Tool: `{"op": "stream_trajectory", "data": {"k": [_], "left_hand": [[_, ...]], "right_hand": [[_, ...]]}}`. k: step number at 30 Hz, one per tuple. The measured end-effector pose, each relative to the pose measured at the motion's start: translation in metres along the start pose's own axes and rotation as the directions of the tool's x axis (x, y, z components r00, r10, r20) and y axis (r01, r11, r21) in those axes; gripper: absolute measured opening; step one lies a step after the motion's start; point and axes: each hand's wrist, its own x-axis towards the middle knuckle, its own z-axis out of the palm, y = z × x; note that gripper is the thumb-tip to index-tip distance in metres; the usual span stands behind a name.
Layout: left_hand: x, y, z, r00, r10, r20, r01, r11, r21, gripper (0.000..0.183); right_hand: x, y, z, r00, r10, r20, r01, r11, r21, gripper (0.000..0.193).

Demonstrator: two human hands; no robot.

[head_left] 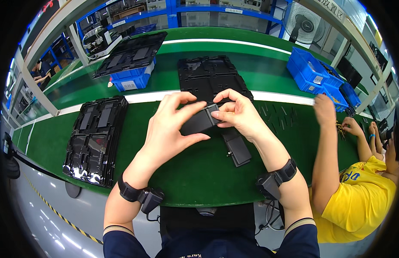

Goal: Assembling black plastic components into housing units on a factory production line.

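Note:
Over the green bench, a small black rectangular box (197, 123) is held up between my hands, tilted. My left hand (165, 120) curves around its left part, index fingertip on the far edge and thumb along the near side. At the box's right end, my right hand (236, 112) is pinched with thumb and fingers; whether a small separate piece is in that pinch is hidden. Just below my right hand, a second black box (236, 148) lies on the bench. Behind my hands rests a black moulded tray (208, 77).
A stack of black trays (94, 137) stands at left. Farther back, another tray (133, 53) sits on a blue bin (133, 79). Thin dark strips (281, 116) lie right of my hand. Blue bins (304, 71) stand back right, near a co-worker in a yellow shirt (358, 198).

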Motion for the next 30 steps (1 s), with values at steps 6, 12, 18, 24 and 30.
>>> {"op": "stream_trajectory", "data": {"k": [6,12,18,24,30], "left_hand": [[-0.005,-0.002,0.006,0.995,0.009,0.101,-0.021,0.993,0.118,0.049],[-0.008,-0.004,0.014,0.991,-0.12,0.064,0.131,0.971,-0.202,0.046],[-0.008,-0.002,0.012,0.997,-0.06,0.044,0.069,0.967,-0.244,0.046],[-0.006,-0.016,0.008,0.85,-0.429,0.305,0.512,0.541,-0.667,0.031],[-0.003,-0.017,0.001,0.817,-0.354,0.455,0.572,0.597,-0.563,0.014]], "right_hand": [[0.0,-0.004,0.004,0.998,-0.016,-0.057,0.014,0.999,-0.045,0.025],[-0.001,-0.005,-0.001,0.999,0.028,-0.043,-0.03,0.998,-0.047,0.025],[-0.002,-0.002,0.001,0.97,-0.167,0.178,0.182,0.981,-0.071,0.023],[-0.007,-0.015,0.0,0.964,-0.177,0.201,0.208,0.966,-0.15,0.018],[-0.01,-0.015,0.002,0.965,-0.126,0.23,0.187,0.946,-0.265,0.016]]}}
